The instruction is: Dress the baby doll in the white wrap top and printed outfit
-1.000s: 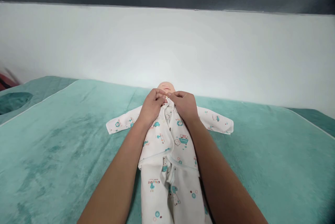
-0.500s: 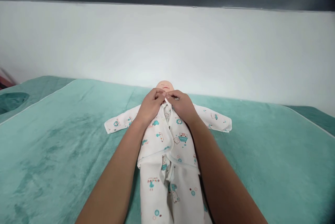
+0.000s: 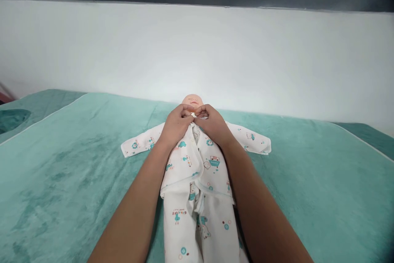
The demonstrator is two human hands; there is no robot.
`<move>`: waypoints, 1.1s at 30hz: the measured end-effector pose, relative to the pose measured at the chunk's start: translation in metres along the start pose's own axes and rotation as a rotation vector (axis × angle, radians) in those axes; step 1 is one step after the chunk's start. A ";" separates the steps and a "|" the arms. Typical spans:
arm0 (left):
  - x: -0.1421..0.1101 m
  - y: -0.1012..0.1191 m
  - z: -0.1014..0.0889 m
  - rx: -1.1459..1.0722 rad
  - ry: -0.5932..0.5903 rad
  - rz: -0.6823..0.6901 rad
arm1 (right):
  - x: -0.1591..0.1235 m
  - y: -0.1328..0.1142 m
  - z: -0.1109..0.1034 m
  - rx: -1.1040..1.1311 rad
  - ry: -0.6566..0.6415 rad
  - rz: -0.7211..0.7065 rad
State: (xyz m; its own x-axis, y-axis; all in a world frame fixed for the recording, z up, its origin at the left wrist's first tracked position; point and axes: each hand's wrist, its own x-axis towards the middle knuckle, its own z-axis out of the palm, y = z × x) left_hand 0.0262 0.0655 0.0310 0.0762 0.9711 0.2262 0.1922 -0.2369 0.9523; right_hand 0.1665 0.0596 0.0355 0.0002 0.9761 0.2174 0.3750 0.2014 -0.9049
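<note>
A baby doll (image 3: 191,100) lies on its back on a teal blanket (image 3: 61,160), its head away from me. It wears a white printed sleepsuit (image 3: 197,172) with teal and red pictures, sleeves spread to both sides. My left hand (image 3: 176,125) and my right hand (image 3: 213,124) meet at the neckline just under the doll's chin. Both hands are closed, fingertips pinching the two front edges of the sleepsuit together. My forearms cover the suit's sides.
The blanket covers a wide padded surface with a white piped edge (image 3: 43,118) on the left. A white wall (image 3: 197,53) stands right behind the doll's head. A darker teal fold (image 3: 12,117) lies at far left.
Both hands stay at the neckline; the fingertips have drawn a little closer together and curled more. The view has shifted slightly.
</note>
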 end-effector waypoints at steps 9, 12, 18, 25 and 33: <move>-0.003 0.003 0.002 0.064 0.044 0.052 | 0.005 0.005 -0.004 0.029 -0.069 -0.034; -0.003 0.003 0.003 0.112 0.063 0.065 | 0.007 0.010 -0.005 0.071 -0.049 -0.035; -0.003 0.005 0.005 0.236 0.124 0.071 | 0.009 0.015 -0.004 0.106 -0.023 -0.055; -0.004 0.005 0.005 0.300 0.152 0.124 | 0.009 0.017 -0.003 0.140 0.002 -0.074; -0.006 0.006 0.003 0.271 0.104 0.113 | 0.009 0.019 -0.001 0.181 0.020 -0.047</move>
State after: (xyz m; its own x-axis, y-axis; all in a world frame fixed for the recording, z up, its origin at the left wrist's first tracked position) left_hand 0.0303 0.0579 0.0349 0.0141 0.9326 0.3606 0.4434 -0.3291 0.8338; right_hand 0.1748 0.0720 0.0209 0.0059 0.9639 0.2662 0.2023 0.2595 -0.9443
